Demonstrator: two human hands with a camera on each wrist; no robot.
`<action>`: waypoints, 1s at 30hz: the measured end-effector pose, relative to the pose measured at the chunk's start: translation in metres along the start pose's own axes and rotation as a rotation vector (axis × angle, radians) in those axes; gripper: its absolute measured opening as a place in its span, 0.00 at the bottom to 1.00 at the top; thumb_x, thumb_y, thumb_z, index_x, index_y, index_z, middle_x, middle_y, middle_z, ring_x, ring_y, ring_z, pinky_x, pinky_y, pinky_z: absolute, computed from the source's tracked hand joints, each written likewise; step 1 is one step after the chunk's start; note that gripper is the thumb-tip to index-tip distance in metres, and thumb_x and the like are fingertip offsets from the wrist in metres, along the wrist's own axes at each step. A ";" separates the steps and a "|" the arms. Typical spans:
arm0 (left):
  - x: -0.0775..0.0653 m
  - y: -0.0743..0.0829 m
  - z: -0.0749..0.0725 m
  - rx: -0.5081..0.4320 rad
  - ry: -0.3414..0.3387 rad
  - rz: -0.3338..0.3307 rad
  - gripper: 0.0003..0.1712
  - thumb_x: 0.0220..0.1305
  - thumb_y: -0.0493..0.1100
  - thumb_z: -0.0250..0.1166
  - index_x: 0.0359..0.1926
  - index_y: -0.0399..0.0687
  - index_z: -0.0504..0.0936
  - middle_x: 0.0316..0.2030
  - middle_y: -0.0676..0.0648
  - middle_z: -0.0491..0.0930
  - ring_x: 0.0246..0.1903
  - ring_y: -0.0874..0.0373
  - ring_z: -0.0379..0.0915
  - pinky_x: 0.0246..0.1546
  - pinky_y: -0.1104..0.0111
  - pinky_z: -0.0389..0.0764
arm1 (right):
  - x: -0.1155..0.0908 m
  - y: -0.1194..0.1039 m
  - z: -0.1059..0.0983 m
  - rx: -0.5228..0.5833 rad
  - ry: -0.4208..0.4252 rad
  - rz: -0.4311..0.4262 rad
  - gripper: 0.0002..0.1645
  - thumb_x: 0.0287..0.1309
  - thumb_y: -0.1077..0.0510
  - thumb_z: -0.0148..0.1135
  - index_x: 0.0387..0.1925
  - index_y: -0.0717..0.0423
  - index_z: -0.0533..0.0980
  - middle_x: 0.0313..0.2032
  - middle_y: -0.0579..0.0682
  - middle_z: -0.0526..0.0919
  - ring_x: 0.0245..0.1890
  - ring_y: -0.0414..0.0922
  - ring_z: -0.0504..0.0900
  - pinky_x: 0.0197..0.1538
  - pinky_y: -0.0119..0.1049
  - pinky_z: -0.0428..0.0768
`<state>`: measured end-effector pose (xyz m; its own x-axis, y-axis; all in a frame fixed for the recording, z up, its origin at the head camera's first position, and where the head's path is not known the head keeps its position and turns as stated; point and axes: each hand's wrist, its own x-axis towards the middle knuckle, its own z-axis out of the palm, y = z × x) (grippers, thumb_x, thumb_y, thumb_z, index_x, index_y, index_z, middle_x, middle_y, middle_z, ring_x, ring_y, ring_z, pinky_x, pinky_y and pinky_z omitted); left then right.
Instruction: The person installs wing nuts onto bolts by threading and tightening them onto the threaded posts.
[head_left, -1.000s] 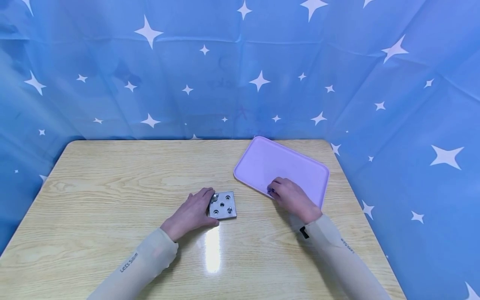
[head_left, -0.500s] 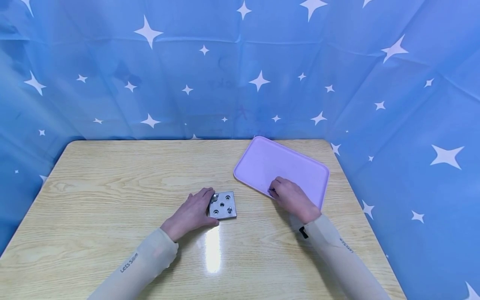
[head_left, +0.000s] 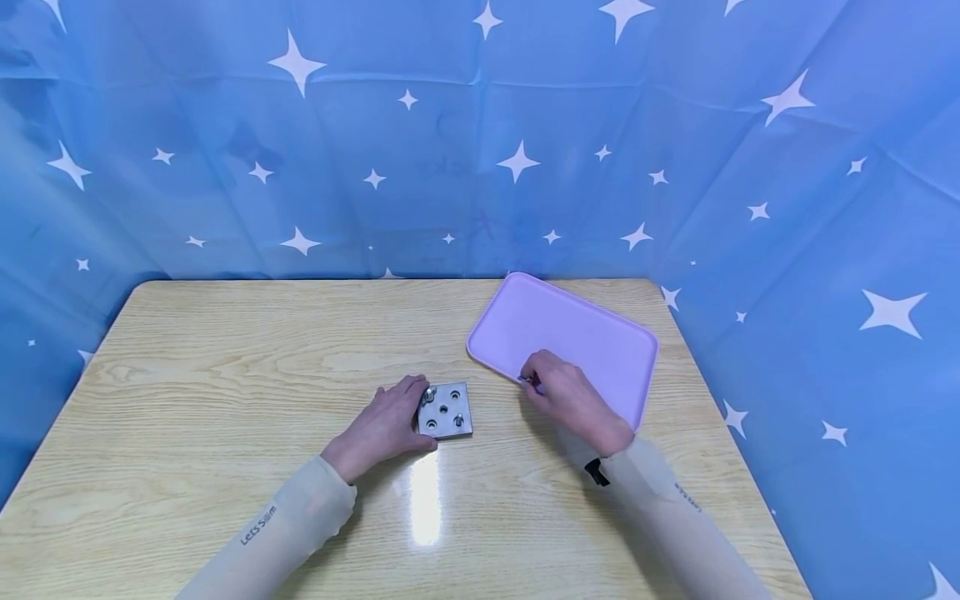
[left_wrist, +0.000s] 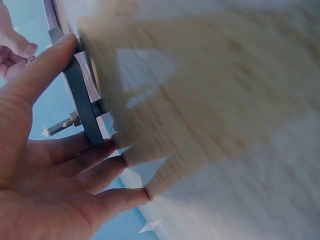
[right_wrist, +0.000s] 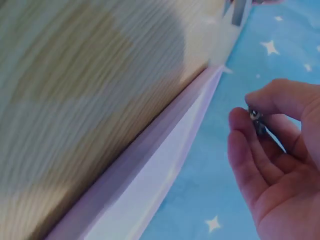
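A square grey metal plate point(head_left: 452, 429) with several holes lies on the table, two bolts standing in it. My left hand point(head_left: 386, 419) grips it by the edges, thumb at the near side and fingers at the far left corner. In the left wrist view, one bolt point(left_wrist: 62, 125) with a nut juts from the plate point(left_wrist: 82, 100). My right hand point(head_left: 573, 398) is over the near edge of the purple tray point(head_left: 592, 321). Between thumb and fingertips it pinches a small shiny metal fastener point(right_wrist: 256, 117), mostly covered by the fingers.
The tray stands at an angle at the back right of the wooden table point(head_left: 247, 358), right of the plate. A blue curtain point(head_left: 450, 133) with white stars hangs behind the table and along its sides.
My right hand, with the fastener, has moved left over the tray's near edge, toward the plate. My left hand and the plate have stayed in place.
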<state>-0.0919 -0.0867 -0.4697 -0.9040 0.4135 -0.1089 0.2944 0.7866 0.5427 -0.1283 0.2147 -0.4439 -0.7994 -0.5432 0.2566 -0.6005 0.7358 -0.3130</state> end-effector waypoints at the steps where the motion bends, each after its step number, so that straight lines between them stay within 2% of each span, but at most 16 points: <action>1: 0.000 0.000 0.000 0.000 0.000 -0.001 0.53 0.51 0.51 0.83 0.71 0.31 0.68 0.69 0.34 0.70 0.66 0.38 0.70 0.67 0.33 0.64 | 0.001 -0.003 0.000 0.011 -0.001 -0.005 0.09 0.59 0.69 0.70 0.40 0.61 0.79 0.37 0.51 0.82 0.35 0.43 0.82 0.37 0.38 0.85; 6: 0.000 0.000 0.000 -0.005 0.002 -0.003 0.53 0.50 0.51 0.83 0.70 0.31 0.68 0.68 0.34 0.70 0.65 0.39 0.71 0.67 0.33 0.64 | 0.004 -0.015 0.003 0.026 -0.018 -0.058 0.17 0.59 0.70 0.71 0.50 0.64 0.82 0.41 0.53 0.84 0.38 0.44 0.83 0.41 0.39 0.86; 14: 0.000 0.001 0.000 -0.010 0.003 -0.012 0.53 0.50 0.51 0.83 0.71 0.32 0.68 0.68 0.34 0.70 0.65 0.38 0.71 0.68 0.33 0.63 | 0.009 -0.029 0.008 0.030 -0.017 -0.182 0.10 0.60 0.70 0.72 0.43 0.60 0.86 0.42 0.51 0.85 0.42 0.45 0.86 0.46 0.37 0.86; 21: 0.000 0.001 0.000 -0.022 -0.001 -0.018 0.53 0.50 0.50 0.83 0.71 0.32 0.68 0.68 0.34 0.70 0.66 0.37 0.70 0.68 0.32 0.61 | 0.015 -0.043 0.012 0.061 -0.081 -0.208 0.12 0.60 0.68 0.72 0.45 0.57 0.85 0.42 0.49 0.86 0.43 0.43 0.86 0.48 0.36 0.86; 26: 0.000 0.000 0.000 -0.023 -0.002 -0.017 0.53 0.50 0.51 0.83 0.71 0.32 0.68 0.68 0.33 0.70 0.66 0.37 0.70 0.68 0.32 0.61 | 0.017 -0.054 0.016 0.097 -0.136 -0.191 0.12 0.62 0.64 0.72 0.47 0.57 0.85 0.43 0.48 0.86 0.43 0.41 0.85 0.47 0.34 0.85; 30: 0.000 0.000 0.000 -0.020 0.002 -0.011 0.53 0.50 0.51 0.83 0.71 0.32 0.68 0.68 0.33 0.71 0.66 0.37 0.70 0.67 0.32 0.62 | 0.019 -0.060 0.020 0.085 -0.147 -0.199 0.10 0.63 0.61 0.73 0.46 0.55 0.85 0.43 0.47 0.85 0.43 0.39 0.83 0.47 0.33 0.85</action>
<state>-0.0920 -0.0871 -0.4698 -0.9079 0.4037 -0.1130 0.2783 0.7820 0.5577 -0.1076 0.1528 -0.4387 -0.6560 -0.7311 0.1875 -0.7406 0.5756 -0.3467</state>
